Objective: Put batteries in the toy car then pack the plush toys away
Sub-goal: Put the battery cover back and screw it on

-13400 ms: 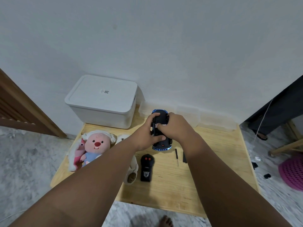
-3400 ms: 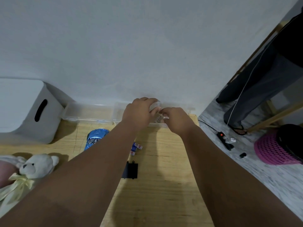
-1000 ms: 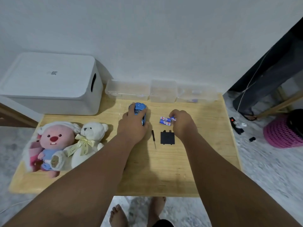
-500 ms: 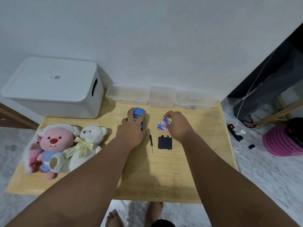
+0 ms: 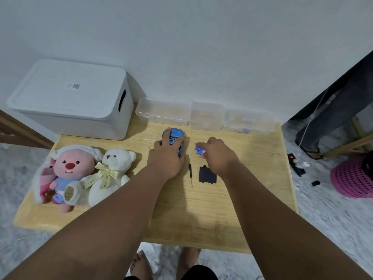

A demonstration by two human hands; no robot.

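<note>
From the head view, your left hand [image 5: 167,158] is curled over the car [image 5: 175,136] and grips it against the table [image 5: 201,215]. The car's blue top faces up, so the battery bay is probably underneath. Your right hand [image 5: 219,156] pinches the batteries [image 5: 198,149] at its fingertips, just right of the car.

The main risk is in the turn-over. If you flip the car with one hand while the other is full, it can slip and roll off towards the far edge.

The pinch looks light, with more than one cell in it as far as I can tell. Tilt that hand and a battery may drop and roll off the table.

Polarity is another trap, since the markings are too small to read from here.

The cover [image 5: 207,175] lies just under your right wrist and the screwdriver [image 5: 190,174] lies between your two hands. A careless sweep of either forearm could knock them to the floor.

The plush toys [image 5: 90,172] sit well left of your left hand, below the bin [image 5: 68,98], untouched. Your left elbow could nudge them as you work.
</note>
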